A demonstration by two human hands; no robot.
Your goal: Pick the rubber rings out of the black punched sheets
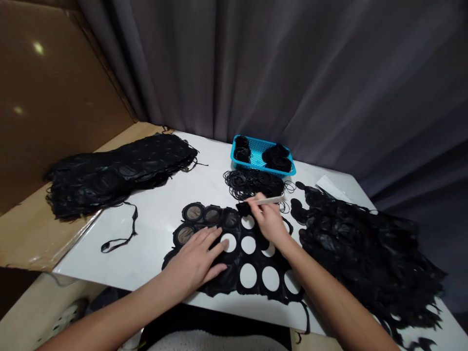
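While the left hand point(199, 258) lies flat, fingers loosely spread, on a thin, slightly glossy black sheet with rows of round holes point(238, 253), the right hand point(268, 217) pinches a slim white rod-shaped tool point(268, 200), its wrist angled inward over the same sheet. At the right fingertips is a small black flap point(243, 209), perhaps a disc, though black on black reads poorly. Just beyond lie tangled thin black rings point(252, 183); rightward, a crumpled black heap point(354, 243).

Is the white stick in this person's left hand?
No, the right hand holds the white stick, while the left hand lies with fingers spread on the black sheet.
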